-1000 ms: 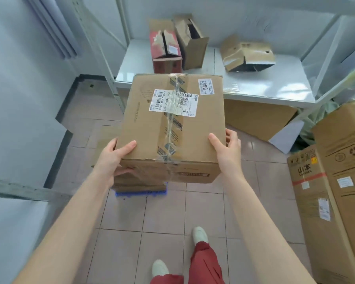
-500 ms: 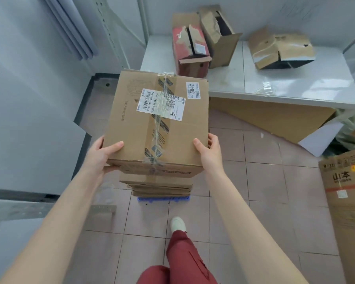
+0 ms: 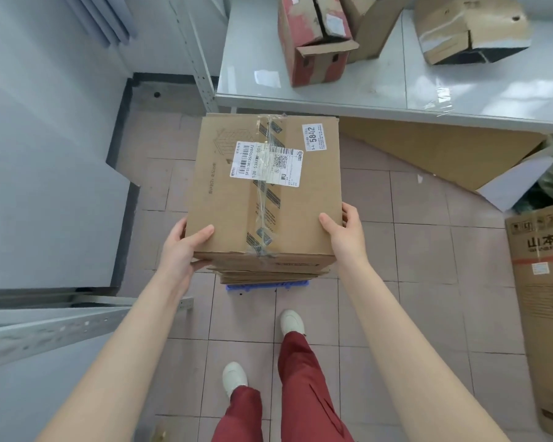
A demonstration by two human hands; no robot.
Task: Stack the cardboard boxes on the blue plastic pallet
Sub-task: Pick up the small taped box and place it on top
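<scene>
Boxes pile up at frame centre: both hands point(image 3: 186, 250) point(image 3: 342, 234) clamp a taped box point(image 3: 262, 193) over the stack point(image 3: 268, 275) hiding the blue pallet point(image 3: 265, 286); more boxes point(image 3: 316, 39) wait on the worktop point(image 3: 380, 94).

So a taped box point(image 3: 264, 186) is held dead centre, with the left hand point(image 3: 181, 250) clamped at its 8 o'clock corner and the right hand point(image 3: 345, 236) at its 4 o'clock corner. Right under it a stack of boxes point(image 3: 268, 275) is sat on the pallet point(image 3: 265, 286). A shelf point(image 3: 380, 87) is found at 12 to 1 o'clock, with three opened boxes point(image 3: 316, 43) on it. A big carton point(image 3: 543, 298) is parked at 3 o'clock.
</scene>
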